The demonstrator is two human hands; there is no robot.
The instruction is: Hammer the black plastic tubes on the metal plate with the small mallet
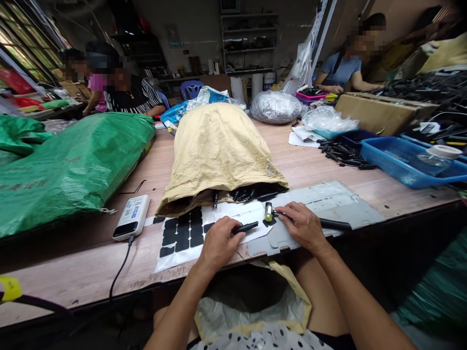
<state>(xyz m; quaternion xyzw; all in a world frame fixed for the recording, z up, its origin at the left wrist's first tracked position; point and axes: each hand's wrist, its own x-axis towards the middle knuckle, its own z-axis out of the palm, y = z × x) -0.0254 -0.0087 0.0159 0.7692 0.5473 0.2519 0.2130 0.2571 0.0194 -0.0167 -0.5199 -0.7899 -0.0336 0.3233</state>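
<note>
Black piece [249, 227]: on my side of the cream sack's [222, 150] mouth, long axis roughly parallel to it, free end rightward | my left hand [220, 243]: fingers closed round its other end, likely leaving that tip exposed | my right hand [302, 226]: closed on the hammer [269, 212] handle near its head, probably for control

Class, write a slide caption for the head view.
Left hand holding a black piece, right hand gripping a hammer.

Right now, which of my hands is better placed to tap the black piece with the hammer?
Probably your right hand: it grips the hammer by its handle, with the head near the free end of the black piece. Your left hand is occupied holding that piece.
</note>
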